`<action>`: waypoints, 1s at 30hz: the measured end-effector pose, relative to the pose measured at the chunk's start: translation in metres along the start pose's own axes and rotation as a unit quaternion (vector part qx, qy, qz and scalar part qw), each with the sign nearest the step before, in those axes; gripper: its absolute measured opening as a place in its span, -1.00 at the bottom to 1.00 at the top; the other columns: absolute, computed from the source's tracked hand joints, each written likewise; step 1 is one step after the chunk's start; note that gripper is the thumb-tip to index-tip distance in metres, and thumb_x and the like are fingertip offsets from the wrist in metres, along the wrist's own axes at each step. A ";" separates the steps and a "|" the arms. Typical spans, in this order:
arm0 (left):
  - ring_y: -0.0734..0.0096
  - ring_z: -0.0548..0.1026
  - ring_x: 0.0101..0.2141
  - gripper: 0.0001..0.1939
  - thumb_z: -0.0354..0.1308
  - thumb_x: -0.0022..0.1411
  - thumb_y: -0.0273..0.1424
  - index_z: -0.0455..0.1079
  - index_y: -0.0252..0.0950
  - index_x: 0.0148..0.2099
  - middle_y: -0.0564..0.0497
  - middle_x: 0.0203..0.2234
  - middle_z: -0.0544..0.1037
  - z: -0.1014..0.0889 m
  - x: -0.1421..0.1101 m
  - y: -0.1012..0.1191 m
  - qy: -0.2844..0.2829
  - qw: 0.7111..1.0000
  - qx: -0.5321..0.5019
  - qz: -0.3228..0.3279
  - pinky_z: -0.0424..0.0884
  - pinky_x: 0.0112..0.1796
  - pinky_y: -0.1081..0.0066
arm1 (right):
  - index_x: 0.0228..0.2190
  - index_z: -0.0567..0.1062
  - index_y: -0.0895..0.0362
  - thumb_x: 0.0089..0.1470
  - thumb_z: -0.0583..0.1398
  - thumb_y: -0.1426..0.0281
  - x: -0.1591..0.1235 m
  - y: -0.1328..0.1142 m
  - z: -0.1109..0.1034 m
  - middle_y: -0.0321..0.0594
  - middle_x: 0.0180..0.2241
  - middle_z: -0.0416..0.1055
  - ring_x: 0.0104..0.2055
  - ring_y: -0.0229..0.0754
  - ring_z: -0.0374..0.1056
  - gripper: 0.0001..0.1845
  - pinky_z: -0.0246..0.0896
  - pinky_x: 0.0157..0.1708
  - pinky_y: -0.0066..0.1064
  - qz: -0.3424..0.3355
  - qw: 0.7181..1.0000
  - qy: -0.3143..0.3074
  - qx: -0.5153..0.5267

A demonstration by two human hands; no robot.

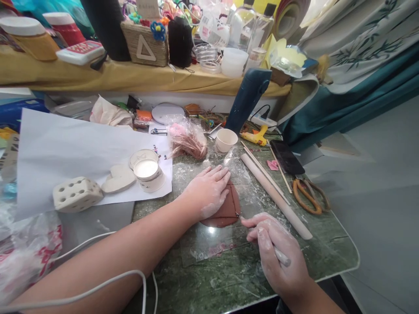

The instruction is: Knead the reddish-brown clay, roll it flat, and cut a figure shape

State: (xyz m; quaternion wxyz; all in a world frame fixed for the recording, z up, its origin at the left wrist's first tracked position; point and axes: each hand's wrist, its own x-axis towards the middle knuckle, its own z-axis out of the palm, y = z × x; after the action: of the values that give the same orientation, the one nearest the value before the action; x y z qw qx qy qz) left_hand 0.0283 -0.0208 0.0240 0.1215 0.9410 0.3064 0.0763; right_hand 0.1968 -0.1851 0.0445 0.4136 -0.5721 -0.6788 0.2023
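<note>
My left hand (207,192) lies flat, fingers stretched out, pressing on a flattened brown clay slab (225,211). The slab rests on a clear plastic sheet (209,244) over the green marble-patterned table (235,274). My right hand (278,250) is closed around a thin metal tool (282,257), its tip touching the slab's right edge. Both hands are dusted with white powder. A wooden rolling pin (275,196) lies just right of the slab.
Thin wooden sticks (262,168), a black phone (287,158), orange-handled scissors (309,196), a small white cup (225,139), a glue gun (255,137) and bagged clay (188,141) surround the work. White ceramic pieces (77,194) and a cup (149,173) sit on paper at left. A white cable (98,285) crosses my arm.
</note>
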 end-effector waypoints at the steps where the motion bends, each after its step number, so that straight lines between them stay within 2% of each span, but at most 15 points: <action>1: 0.13 0.10 0.37 -0.47 -0.19 0.49 -0.26 0.18 -0.36 0.37 -0.12 0.38 0.18 0.000 0.000 0.000 0.002 1.000 0.000 0.000 0.01 0.32 0.11 | -0.39 0.43 0.07 0.31 0.01 0.48 -0.001 -0.001 0.000 -0.09 -0.27 0.48 -0.16 -0.03 0.43 -0.72 0.33 -0.23 -0.21 0.003 1.000 -0.002 0.000; 11: 0.12 0.14 0.36 -0.49 -0.15 0.48 -0.27 0.21 -0.36 0.36 -0.12 0.37 0.21 0.002 -0.001 0.000 0.014 1.000 -0.017 -0.003 0.02 0.33 0.08 | -0.39 0.44 0.08 0.32 0.01 0.46 -0.008 -0.003 -0.004 -0.10 -0.26 0.48 -0.19 -0.06 0.43 -0.72 0.34 -0.29 -0.26 0.014 1.000 -0.020 0.016; 14: 0.14 0.18 0.34 -0.50 -0.09 0.46 -0.29 0.21 -0.37 0.35 -0.15 0.35 0.25 -0.005 -0.001 -0.001 0.047 0.998 -0.047 -0.003 0.09 0.32 0.09 | -0.40 0.46 0.07 0.34 0.00 0.44 -0.010 -0.001 -0.008 -0.13 -0.29 0.47 -0.15 -0.05 0.42 -0.68 0.34 -0.26 -0.25 0.016 0.999 0.019 0.031; 17: 0.27 0.27 0.30 -0.53 -0.10 0.44 -0.38 0.24 -0.31 0.33 -0.12 0.31 0.31 -0.028 -0.007 -0.005 0.099 0.990 -0.095 -0.022 0.23 0.26 0.22 | -0.41 0.46 0.07 0.35 0.00 0.40 -0.007 0.003 -0.014 -0.13 -0.27 0.47 -0.14 -0.04 0.41 -0.67 0.34 -0.27 -0.26 0.026 0.995 0.083 0.055; 18: 0.31 0.32 0.26 -0.54 -0.12 0.44 -0.43 0.25 -0.28 0.32 -0.10 0.29 0.35 -0.038 -0.012 -0.008 0.107 0.988 -0.106 -0.033 0.29 0.23 0.26 | -0.42 0.45 0.07 0.35 0.02 0.38 -0.005 0.004 -0.015 -0.12 -0.24 0.47 -0.14 -0.05 0.41 -0.68 0.34 -0.28 -0.26 0.037 0.994 0.088 0.055; 20: 0.32 0.47 0.13 -0.55 -0.11 0.41 -0.47 0.31 -0.21 0.27 -0.05 0.18 0.48 -0.058 -0.029 -0.014 0.089 0.989 -0.105 -0.046 0.42 0.11 0.28 | -0.44 0.45 0.07 0.34 0.06 0.35 -0.001 0.005 -0.015 -0.10 -0.19 0.46 -0.13 -0.04 0.41 -0.70 0.36 -0.25 -0.26 0.067 0.993 0.076 0.052; 23: 0.25 0.60 -0.14 -0.68 -0.02 0.38 -0.45 0.48 -0.18 0.06 -0.02 -0.10 0.64 -0.072 -0.066 -0.025 0.019 0.998 -0.049 -0.031 0.53 -0.11 0.26 | -0.34 0.48 0.07 0.33 0.08 0.32 0.004 0.002 -0.008 -0.06 -0.10 0.44 -0.12 -0.05 0.43 -0.77 0.42 -0.24 -0.26 0.094 0.991 0.046 0.081; 25: 0.26 0.60 -0.21 -0.67 -0.02 0.35 -0.51 0.51 -0.20 0.01 -0.03 -0.19 0.64 -0.070 -0.089 -0.032 0.008 1.000 -0.016 -0.011 0.54 -0.20 0.28 | -0.28 0.49 0.07 0.35 0.06 0.32 0.008 -0.002 0.000 -0.06 -0.06 0.43 -0.16 -0.09 0.44 -0.77 0.45 -0.25 -0.28 0.094 0.989 0.031 0.111; 27: 0.25 0.59 -0.23 -0.66 -0.06 0.35 -0.54 0.50 -0.25 0.00 -0.07 -0.22 0.64 -0.061 -0.104 -0.036 0.039 0.999 -0.004 0.018 0.54 -0.22 0.28 | -0.25 0.49 0.06 0.36 0.04 0.33 0.016 -0.009 0.011 -0.09 -0.09 0.44 -0.19 -0.12 0.44 -0.76 0.44 -0.24 -0.30 0.078 0.990 0.014 0.118; 30: 0.23 0.58 -0.18 -0.66 -0.07 0.37 -0.53 0.48 -0.27 0.03 -0.10 -0.17 0.63 -0.049 -0.110 -0.038 0.071 0.996 -0.008 0.059 0.54 -0.19 0.24 | -0.19 0.47 0.04 0.36 0.04 0.35 0.036 -0.021 0.027 -0.15 -0.17 0.47 -0.21 -0.14 0.45 -0.79 0.40 -0.19 -0.30 0.035 0.994 -0.015 0.105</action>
State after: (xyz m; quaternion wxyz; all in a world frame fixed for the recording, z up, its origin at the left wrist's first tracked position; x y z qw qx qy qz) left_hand -0.0918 -0.0480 0.0525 0.1027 0.9485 0.2580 0.1527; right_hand 0.1626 -0.1512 0.0563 0.4537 -0.5457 -0.6396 0.2955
